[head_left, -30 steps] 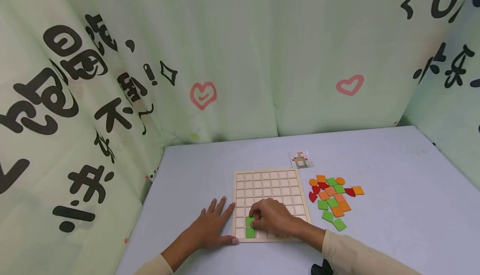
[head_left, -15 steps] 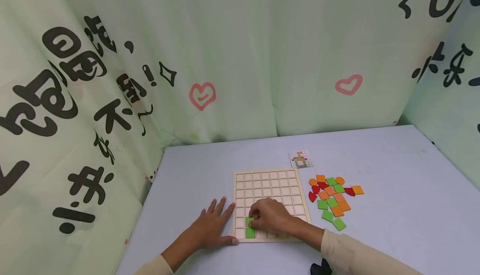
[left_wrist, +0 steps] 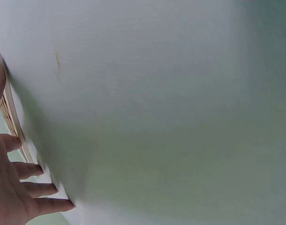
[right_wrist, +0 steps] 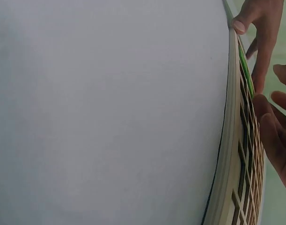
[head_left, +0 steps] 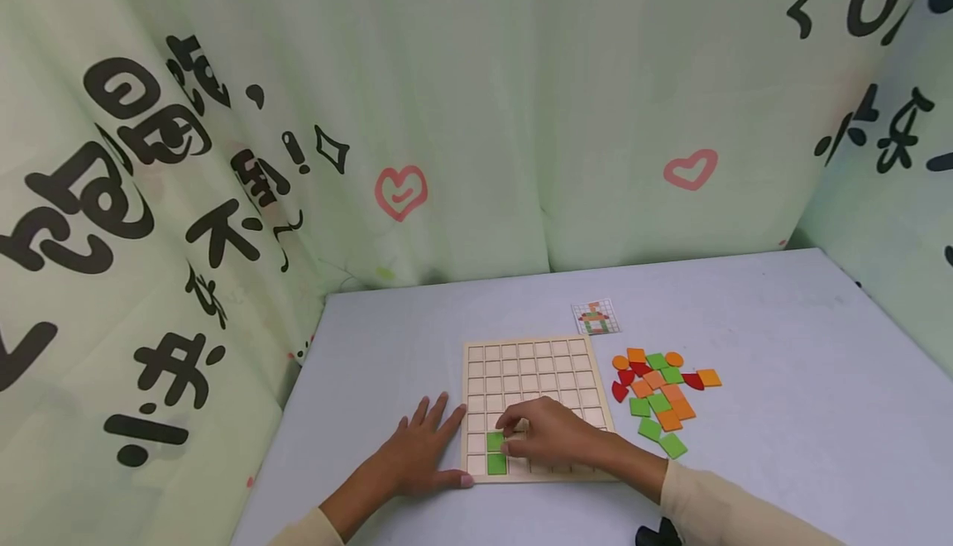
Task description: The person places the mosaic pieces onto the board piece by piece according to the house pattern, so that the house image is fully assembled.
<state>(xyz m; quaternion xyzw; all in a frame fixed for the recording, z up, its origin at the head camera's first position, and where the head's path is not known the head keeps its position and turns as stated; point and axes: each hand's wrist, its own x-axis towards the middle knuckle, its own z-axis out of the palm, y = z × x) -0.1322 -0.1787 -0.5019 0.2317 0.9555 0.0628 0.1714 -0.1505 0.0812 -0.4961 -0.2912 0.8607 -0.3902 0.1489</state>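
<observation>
A wooden grid board lies flat before me. Two green square tiles sit one above the other in its lower left cells. Over them is my right hand, thumb and index finger apart at the right side of the upper tile, with nothing between them. My left hand lies spread on the table, thumb and index fingertips at the board's left edge. That edge shows beside the same hand in the left wrist view. The right wrist view has my right hand's fingers low over the board.
Loose orange tiles, green tiles and red pieces lie scattered right of the board. Behind it is a small pattern card. A black object shows at the front edge of the view. Curtains surround the table.
My right hand's thumb has come away from the upper green tile and shifted slightly right, leaving the tile lying in its cell. The left hand stays in place.
</observation>
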